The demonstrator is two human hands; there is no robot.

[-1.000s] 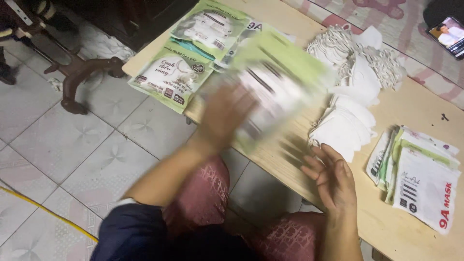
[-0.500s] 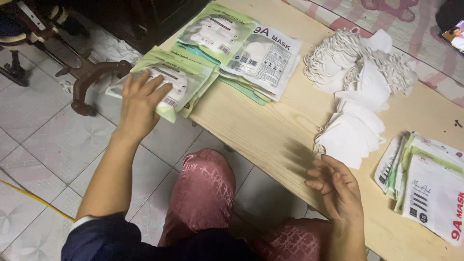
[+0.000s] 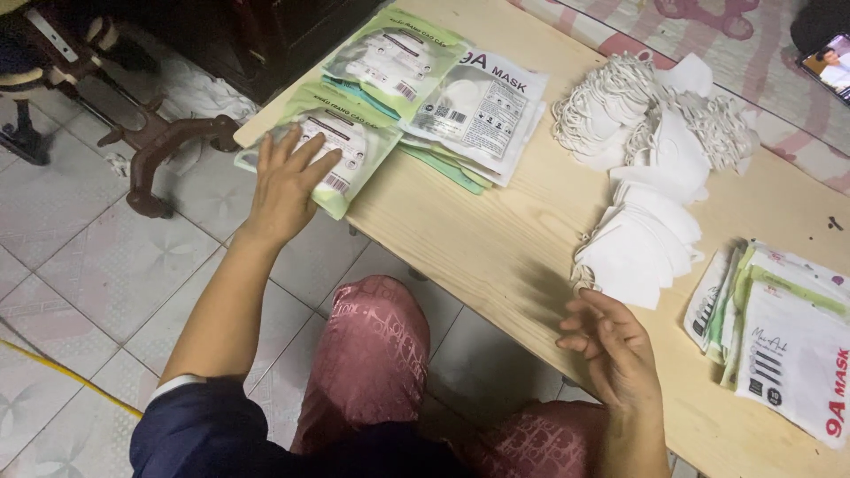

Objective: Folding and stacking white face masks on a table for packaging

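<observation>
The wooden table (image 3: 496, 239) carries everything. Right of the left hand's fingers sit 2 stacks of packaged masks (image 3: 443, 97); a pile of loose white masks (image 3: 646, 186) lies just ahead of the right hand (image 3: 611, 345), whose fingers curl loosely, holding nothing. The left hand (image 3: 288, 186) presses spread fingers flat on a green mask packet (image 3: 354, 146) overhanging the table corner, seemingly steadying it.

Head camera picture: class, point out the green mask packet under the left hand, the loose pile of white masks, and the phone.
Green mask packet (image 3: 347, 146), head view, its printed front beside the fingers.
Pile of white masks (image 3: 651, 243), head view, a flat mask face.
Phone (image 3: 830, 64), head view, its lit screen.
</observation>
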